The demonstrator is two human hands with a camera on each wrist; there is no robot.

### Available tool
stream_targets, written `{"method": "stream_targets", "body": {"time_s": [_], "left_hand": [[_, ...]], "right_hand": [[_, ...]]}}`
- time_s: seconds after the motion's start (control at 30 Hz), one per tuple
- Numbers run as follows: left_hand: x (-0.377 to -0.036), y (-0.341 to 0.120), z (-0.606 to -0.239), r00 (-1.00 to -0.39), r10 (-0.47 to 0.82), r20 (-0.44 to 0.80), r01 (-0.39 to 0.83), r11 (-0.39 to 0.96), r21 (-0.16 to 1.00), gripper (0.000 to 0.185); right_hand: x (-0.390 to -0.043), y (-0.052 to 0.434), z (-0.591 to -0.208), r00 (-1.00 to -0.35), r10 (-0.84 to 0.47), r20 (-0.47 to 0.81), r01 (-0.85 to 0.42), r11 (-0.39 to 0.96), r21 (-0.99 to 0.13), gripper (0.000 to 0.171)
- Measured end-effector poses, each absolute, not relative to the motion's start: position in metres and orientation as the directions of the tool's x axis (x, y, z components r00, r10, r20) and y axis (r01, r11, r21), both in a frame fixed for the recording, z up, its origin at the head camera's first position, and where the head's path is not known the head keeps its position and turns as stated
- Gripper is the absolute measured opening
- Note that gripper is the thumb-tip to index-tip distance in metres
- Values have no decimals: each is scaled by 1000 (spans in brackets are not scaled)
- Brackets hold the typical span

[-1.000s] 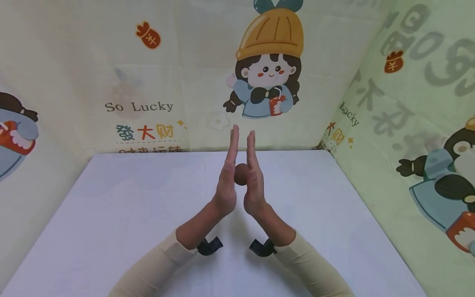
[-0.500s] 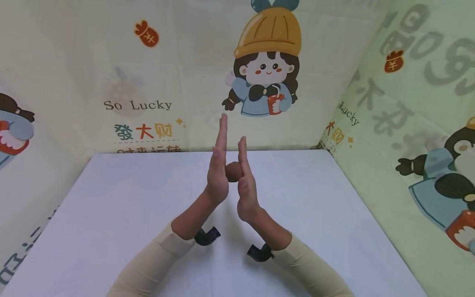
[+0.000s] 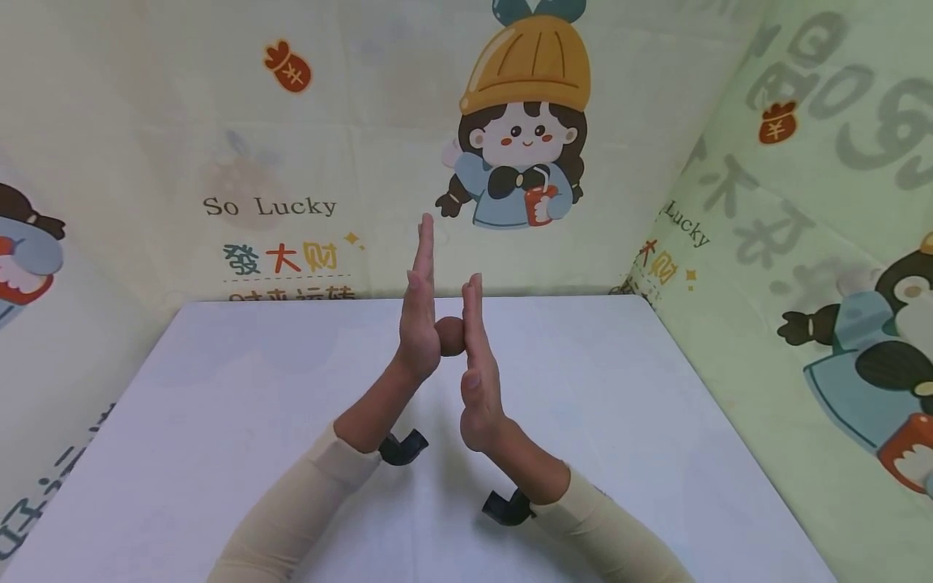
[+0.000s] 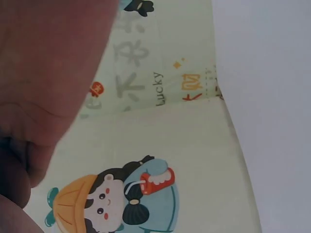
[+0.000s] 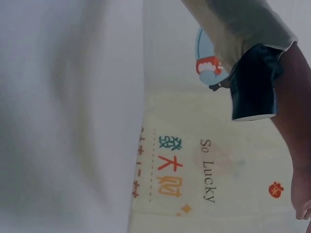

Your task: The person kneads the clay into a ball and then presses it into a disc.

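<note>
A brown ball (image 3: pixel 450 336) is held above the table between two flat palms. My left hand (image 3: pixel 420 324) stands upright against its left side, fingers straight and pointing up. From the right, my right hand (image 3: pixel 482 385) touches the ball near its fingers, which are also straight. The left hand sits farther forward than the right. In the left wrist view, part of a hand (image 4: pixel 43 63) fills the upper left, with the dark ball (image 4: pixel 13 180) partly hidden below it. The right wrist view shows the left forearm (image 5: pixel 303 111) but not the ball.
The white table (image 3: pixel 240 421) lies below the hands. Printed cloth walls (image 3: pixel 394 146) with cartoon figures and lettering stand behind and at both sides. Black curved pieces (image 3: pixel 403 447) are worn at both wrists.
The left hand has slid forward and to the left, while the right hand has drawn back slightly. The ball has shifted left between the palms, toward the right hand's fingers.
</note>
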State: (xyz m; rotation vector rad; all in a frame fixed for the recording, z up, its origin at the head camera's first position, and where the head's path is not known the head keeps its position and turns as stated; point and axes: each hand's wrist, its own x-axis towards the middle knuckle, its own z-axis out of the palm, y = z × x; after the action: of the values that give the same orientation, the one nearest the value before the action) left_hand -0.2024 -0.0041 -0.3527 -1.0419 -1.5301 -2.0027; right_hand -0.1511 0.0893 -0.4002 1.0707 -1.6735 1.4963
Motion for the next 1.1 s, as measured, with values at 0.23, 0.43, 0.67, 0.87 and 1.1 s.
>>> {"method": "stream_targets", "body": {"time_s": [0.23,0.43,0.67,0.87,1.1], "left_hand": [[-210,-4,-366,-653,207,728,661,-314,682,77],[-209,-1,-377,-630,292,720,675,-252,693,70],[-209,3,-388,-636,353,686,625,-284,727,73],[-207,7,-396,-632,373,679,631,-262,730,66],[-201,10,-403,-621,369,691,657,-236,716,64]], "right_hand": [[-150,89,-398,-468,-143,872,-883,30,-469,95],[-151,90,-399,-467,-113,877,-884,37,-466,95],[-154,91,-393,-435,-85,897,-901,57,-431,97],[-158,95,-385,-421,-68,904,-906,74,-417,99],[-160,99,-376,-408,-39,912,-908,127,-400,97]]}}
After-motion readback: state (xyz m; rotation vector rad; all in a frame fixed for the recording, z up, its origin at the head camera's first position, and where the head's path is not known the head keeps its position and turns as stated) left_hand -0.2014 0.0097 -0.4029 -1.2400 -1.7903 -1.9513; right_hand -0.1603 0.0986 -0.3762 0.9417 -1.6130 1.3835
